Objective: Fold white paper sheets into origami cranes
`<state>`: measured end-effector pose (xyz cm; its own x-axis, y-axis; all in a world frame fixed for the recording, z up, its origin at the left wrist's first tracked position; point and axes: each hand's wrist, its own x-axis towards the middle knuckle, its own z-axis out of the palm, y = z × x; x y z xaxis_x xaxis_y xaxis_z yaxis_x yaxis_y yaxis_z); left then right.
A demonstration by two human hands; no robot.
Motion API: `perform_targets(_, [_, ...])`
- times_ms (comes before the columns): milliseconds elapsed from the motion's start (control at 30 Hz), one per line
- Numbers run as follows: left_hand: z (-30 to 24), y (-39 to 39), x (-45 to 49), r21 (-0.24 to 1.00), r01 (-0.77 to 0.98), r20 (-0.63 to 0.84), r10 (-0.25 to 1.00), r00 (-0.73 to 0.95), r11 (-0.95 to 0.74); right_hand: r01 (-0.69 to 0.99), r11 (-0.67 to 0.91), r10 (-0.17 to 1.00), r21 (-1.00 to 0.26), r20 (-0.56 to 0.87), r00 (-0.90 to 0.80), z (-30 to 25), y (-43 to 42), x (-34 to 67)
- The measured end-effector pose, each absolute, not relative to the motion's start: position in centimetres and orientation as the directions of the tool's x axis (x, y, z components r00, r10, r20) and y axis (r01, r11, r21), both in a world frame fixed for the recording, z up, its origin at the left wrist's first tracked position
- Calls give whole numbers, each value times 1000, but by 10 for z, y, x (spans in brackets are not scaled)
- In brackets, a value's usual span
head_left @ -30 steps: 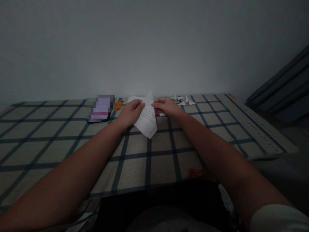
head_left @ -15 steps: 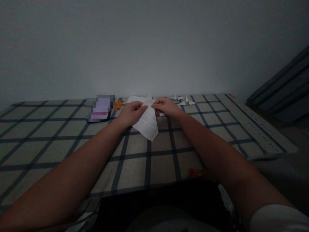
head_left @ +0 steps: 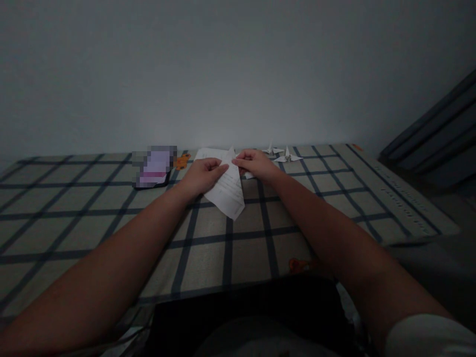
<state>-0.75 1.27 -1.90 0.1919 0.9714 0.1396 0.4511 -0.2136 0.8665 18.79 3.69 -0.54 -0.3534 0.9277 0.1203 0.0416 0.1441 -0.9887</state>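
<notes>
A white printed sheet of paper [head_left: 228, 191], partly folded, is held above a checked cloth [head_left: 208, 248]. My left hand [head_left: 203, 174] pinches its upper left edge, fingers closed on the paper. Close beside it, my right hand [head_left: 255, 164] grips the top right part, fingers also closed on the sheet. The paper's lower corner points down toward me. Another white sheet [head_left: 208, 152] lies flat behind my hands.
A phone [head_left: 154, 168] with a lit, blurred screen lies left of my hands. A small orange thing [head_left: 182, 160] sits beside it. Two folded white paper cranes [head_left: 282, 154] stand at the back right. A plain wall rises behind; the cloth's edge drops off at right.
The paper's upper tip has come down and the lower corner has slid slightly down and right between my hands. Both hands have stayed nearly in place.
</notes>
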Motion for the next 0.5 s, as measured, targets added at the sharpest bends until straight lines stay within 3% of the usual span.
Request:
perform_targets(367, [-13,10,-9,821,500,161,952,260,-276,1,133,930,-991,124,-347,-7,37,190])
perform_targets(500, [-12,10,-10,789,532,168,941,294,-307,-84,116,929,-990,138,-344,-8,38,191])
